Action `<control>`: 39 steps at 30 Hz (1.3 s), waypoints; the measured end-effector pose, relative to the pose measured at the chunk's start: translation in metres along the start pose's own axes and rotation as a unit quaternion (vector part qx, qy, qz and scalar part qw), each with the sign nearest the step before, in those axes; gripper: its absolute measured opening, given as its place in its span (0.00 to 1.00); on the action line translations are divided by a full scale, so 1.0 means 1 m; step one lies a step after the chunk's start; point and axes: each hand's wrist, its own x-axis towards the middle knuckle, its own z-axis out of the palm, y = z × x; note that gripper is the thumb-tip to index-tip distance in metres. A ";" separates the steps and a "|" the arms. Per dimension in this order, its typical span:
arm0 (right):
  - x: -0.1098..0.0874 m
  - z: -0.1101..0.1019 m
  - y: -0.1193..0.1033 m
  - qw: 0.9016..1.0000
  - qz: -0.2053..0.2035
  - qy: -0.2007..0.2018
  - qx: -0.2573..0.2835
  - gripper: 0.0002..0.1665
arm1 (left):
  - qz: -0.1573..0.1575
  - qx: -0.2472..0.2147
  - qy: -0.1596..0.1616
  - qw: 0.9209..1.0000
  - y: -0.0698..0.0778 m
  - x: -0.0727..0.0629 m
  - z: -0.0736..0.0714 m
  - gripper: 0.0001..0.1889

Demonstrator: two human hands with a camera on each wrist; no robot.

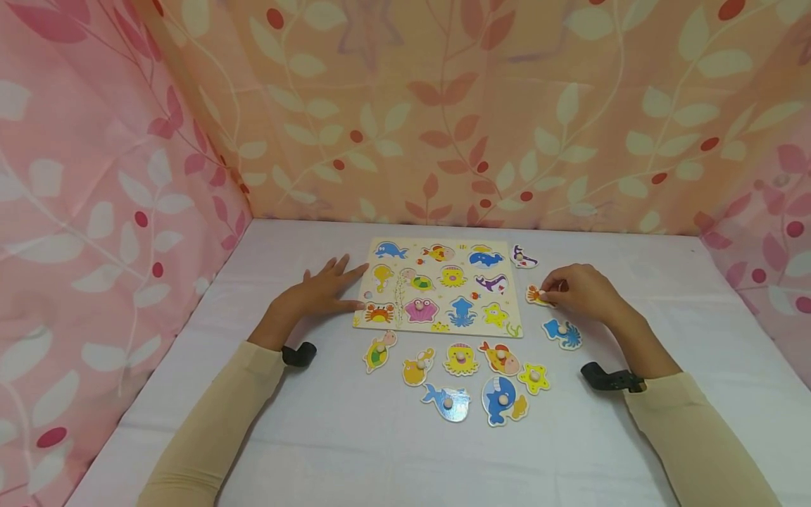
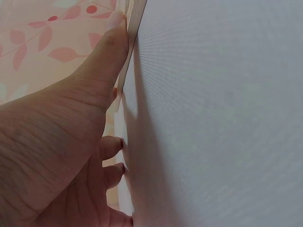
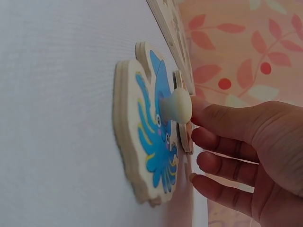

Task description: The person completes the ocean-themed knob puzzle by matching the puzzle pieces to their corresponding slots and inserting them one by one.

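Observation:
A wooden peg puzzle board (image 1: pixel 437 331) with sea-animal pictures lies on the white cloth. My left hand (image 1: pixel 319 290) is at its left edge, fingers spread, and the thumb (image 2: pixel 111 45) rests along the board's side in the left wrist view. To the right of the board, my right hand (image 1: pixel 581 292) pinches the knob of an orange crab puzzle piece (image 1: pixel 534 294). A blue squid piece (image 3: pixel 158 137) lies close by the right hand, its round knob toward the camera; it hides most of the crab piece in the right wrist view. A purple-and-white piece (image 1: pixel 523 258) lies beyond the crab.
In front of the board lie several knobbed pieces: a turtle (image 1: pixel 380 351), a seahorse (image 1: pixel 418 367), an octopus (image 1: pixel 460 359), a fish (image 1: pixel 500 358), a starfish (image 1: pixel 534 378) and two blue whales (image 1: pixel 446 403). A pink shell piece (image 1: pixel 421 310) sits in the board. Patterned cloth walls (image 1: pixel 405 141) surround the table.

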 end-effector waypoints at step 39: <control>-0.019 -0.009 -0.062 0.993 -0.091 0.068 -0.029 0.11 | 0.005 -0.011 0.000 1.000 -0.006 0.002 0.003 0.50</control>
